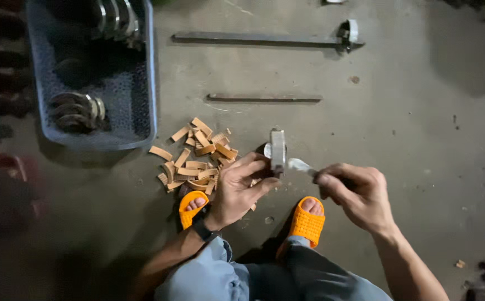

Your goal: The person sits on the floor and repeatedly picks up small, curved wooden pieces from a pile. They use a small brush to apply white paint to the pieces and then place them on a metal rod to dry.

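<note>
Orange perforated sandals [307, 224], tan strips [198, 159], blue-grey speckled tub [151, 72], grey metal piece [277, 149], dull grey floor [398, 122]

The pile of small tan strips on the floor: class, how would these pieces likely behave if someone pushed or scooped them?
The tan strips look thin and small, so each is probably light and would slide or scatter easily on the smooth concrete floor. Several appear gently curved, so they may rock rather than lie flat. They lie loose and overlapping, so a push would likely spread the pile, not move it whole.
</note>
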